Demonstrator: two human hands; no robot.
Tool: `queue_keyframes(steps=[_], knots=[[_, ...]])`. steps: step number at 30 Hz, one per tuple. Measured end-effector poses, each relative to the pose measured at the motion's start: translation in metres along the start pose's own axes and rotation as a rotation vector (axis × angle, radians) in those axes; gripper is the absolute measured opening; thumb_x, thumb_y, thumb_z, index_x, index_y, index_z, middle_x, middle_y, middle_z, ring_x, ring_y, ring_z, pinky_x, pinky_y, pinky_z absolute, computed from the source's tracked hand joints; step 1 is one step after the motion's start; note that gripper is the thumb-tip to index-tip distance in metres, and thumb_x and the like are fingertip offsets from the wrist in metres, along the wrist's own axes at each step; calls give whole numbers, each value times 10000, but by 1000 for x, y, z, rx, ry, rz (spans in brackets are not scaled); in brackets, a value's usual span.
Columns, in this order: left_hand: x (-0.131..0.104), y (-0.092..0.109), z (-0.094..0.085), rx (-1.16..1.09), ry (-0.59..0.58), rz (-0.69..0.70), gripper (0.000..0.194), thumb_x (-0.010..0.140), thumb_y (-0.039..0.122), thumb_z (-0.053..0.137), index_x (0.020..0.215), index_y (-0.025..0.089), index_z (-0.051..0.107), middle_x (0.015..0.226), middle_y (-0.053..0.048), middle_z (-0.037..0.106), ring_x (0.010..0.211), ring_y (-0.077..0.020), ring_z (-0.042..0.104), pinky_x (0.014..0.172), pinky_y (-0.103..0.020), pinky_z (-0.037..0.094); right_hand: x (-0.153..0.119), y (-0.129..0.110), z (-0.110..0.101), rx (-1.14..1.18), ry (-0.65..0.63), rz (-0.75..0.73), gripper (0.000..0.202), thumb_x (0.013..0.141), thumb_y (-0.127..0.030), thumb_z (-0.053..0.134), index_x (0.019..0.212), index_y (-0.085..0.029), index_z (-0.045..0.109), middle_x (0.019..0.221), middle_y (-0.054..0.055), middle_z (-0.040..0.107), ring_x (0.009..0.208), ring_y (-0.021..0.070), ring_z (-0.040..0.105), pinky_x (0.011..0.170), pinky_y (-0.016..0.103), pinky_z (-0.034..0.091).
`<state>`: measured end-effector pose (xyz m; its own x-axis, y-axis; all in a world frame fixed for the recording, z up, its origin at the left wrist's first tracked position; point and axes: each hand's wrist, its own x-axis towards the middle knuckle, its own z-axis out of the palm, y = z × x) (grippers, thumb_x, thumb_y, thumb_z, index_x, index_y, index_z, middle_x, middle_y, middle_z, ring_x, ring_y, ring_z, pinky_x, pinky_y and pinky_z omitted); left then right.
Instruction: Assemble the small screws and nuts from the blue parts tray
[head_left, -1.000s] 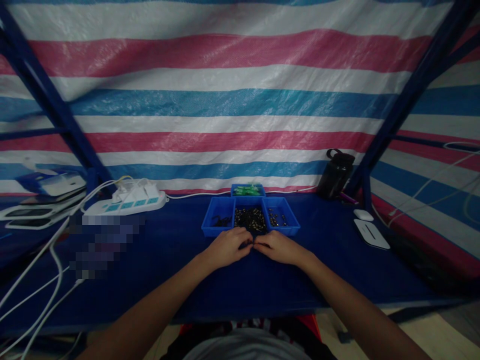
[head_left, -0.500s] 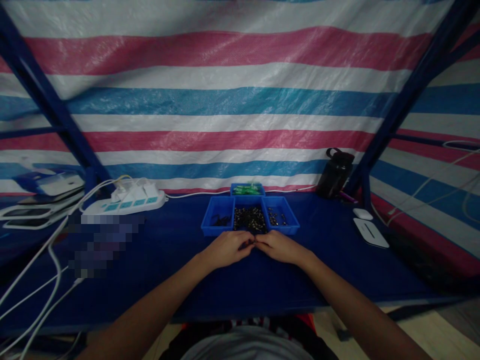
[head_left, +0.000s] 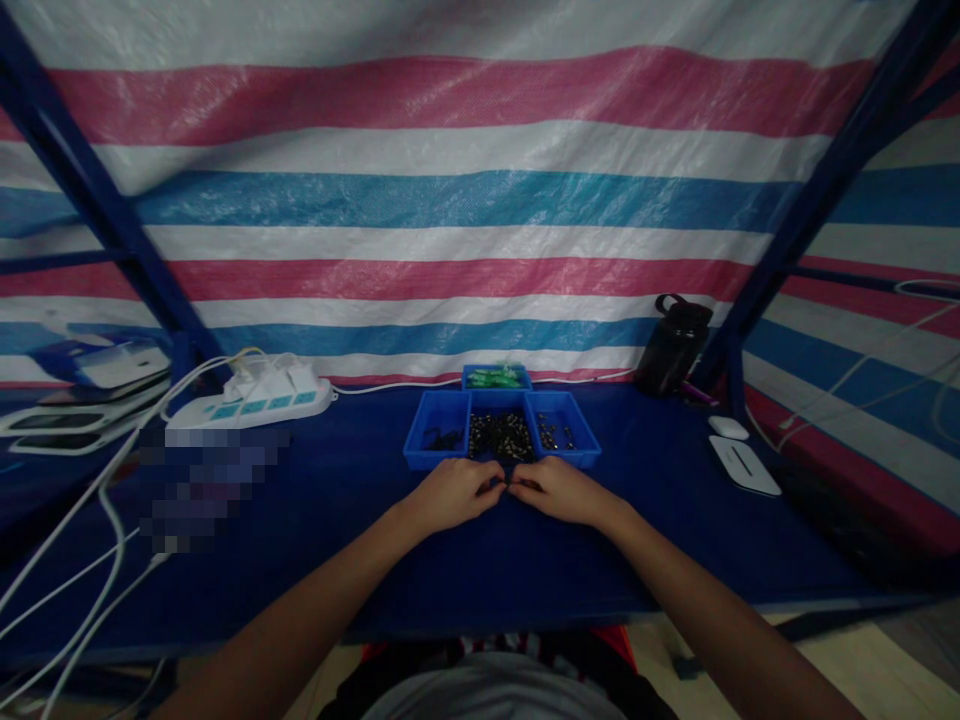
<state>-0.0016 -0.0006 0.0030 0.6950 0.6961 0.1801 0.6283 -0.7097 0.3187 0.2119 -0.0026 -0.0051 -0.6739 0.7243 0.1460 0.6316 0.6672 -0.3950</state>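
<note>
My left hand [head_left: 457, 493] and my right hand [head_left: 559, 490] meet fingertip to fingertip just in front of the blue bins. Each is closed in a pinch, and whatever sits between the fingers is too small to name. Right behind them, the middle blue bin holds a heap of small black and brass-coloured parts [head_left: 501, 436]. The left blue bin [head_left: 427, 408] has a few dark pieces in it. In the right blue bin [head_left: 574, 410] lie scattered small shiny metal parts. Green items [head_left: 495, 378] fill a smaller bin at the back.
A white power strip [head_left: 255, 408] with plugs and cables lies on the blue table [head_left: 360, 590] at left, near stacked devices [head_left: 82, 420]. At right stand a black bottle [head_left: 673, 350] and, nearer, a white flat device [head_left: 744, 465]. Striped sheeting hangs behind.
My fingertips have shifted slightly, with a small gap now showing between the two hands. Both hands stay at the same place before the bins, and the view has moved a little.
</note>
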Motion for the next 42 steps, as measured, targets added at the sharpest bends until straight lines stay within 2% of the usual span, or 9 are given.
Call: queue_keyframes(steps=[4, 11, 21, 29, 42], knots=[[1, -1, 1, 38, -24, -12, 134, 890, 250, 519, 930, 211, 641, 728, 5, 664, 660, -144, 622, 562, -207, 345, -1, -4, -2, 15, 39, 5, 192, 910, -278, 513, 814, -168, 638, 657, -5, 637, 565, 106, 547, 537, 211, 306], [1, -3, 5, 80, -56, 28, 121, 887, 252, 523, 881, 208, 636, 720, 6, 660, 652, -146, 625, 548, -211, 337, -4, -9, -3, 91, 56, -17, 179, 903, -316, 529, 886, -174, 637, 633, -15, 624, 559, 103, 564, 531, 196, 330], [1, -2, 6, 128, -61, 33, 193, 913, 322, 508, 868, 192, 643, 711, -16, 658, 648, -157, 622, 551, -216, 354, -1, -7, -3, 76, 109, -18, 184, 915, -296, 507, 877, -178, 643, 692, -1, 651, 621, 118, 596, 572, 207, 353], [0, 0, 2, 81, -63, 26, 187, 914, 291, 503, 874, 191, 656, 708, -15, 661, 645, -149, 620, 553, -210, 349, -1, -4, -3, 72, 23, 28, 197, 895, -338, 545, 882, -173, 651, 718, 14, 667, 637, 129, 605, 572, 208, 371], [1, -4, 6, 101, -56, 12, 199, 913, 317, 504, 853, 188, 642, 714, -17, 659, 645, -154, 619, 561, -213, 355, -1, -5, -3, 67, 62, 21, 186, 904, -314, 529, 917, -176, 654, 742, 19, 670, 666, 133, 606, 603, 213, 377]])
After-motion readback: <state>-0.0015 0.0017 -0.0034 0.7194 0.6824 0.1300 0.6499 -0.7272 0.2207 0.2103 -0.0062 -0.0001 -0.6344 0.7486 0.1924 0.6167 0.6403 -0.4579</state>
